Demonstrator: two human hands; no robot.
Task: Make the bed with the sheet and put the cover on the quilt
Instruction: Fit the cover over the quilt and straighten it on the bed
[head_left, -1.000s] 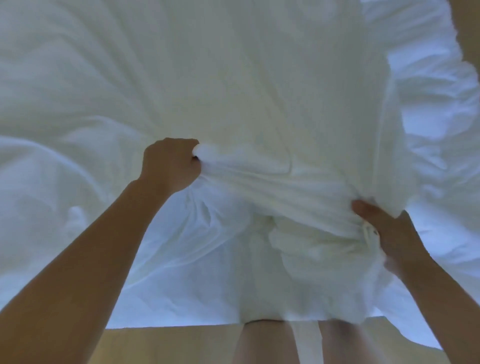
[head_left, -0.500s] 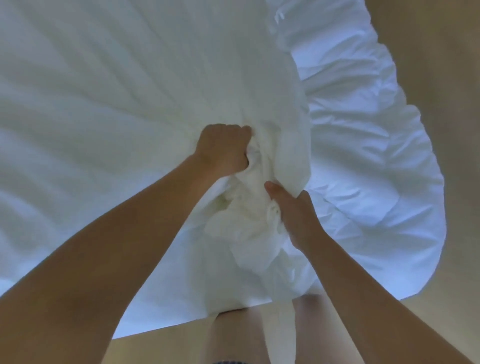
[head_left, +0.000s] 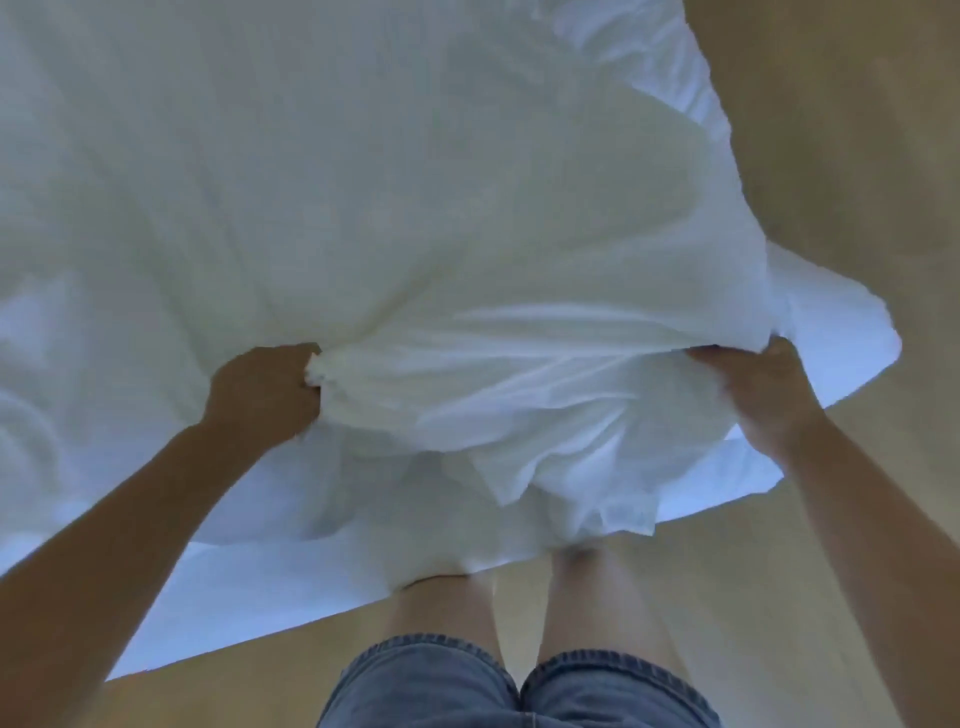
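On the quilt (head_left: 415, 208), left hand (head_left: 265, 387) and right hand (head_left: 761, 392) clenched

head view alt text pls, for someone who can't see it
Looking down, a person's left hand and right hand each grip a bunched fold of white bedding, which is pulled taut between them. Below it are the person's bare legs, denim shorts and a light wooden floor.

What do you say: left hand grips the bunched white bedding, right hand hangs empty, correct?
Not quite. The left hand does grip the bunched white bedding, but the right hand is not empty: the head view shows it gripping the bedding too.
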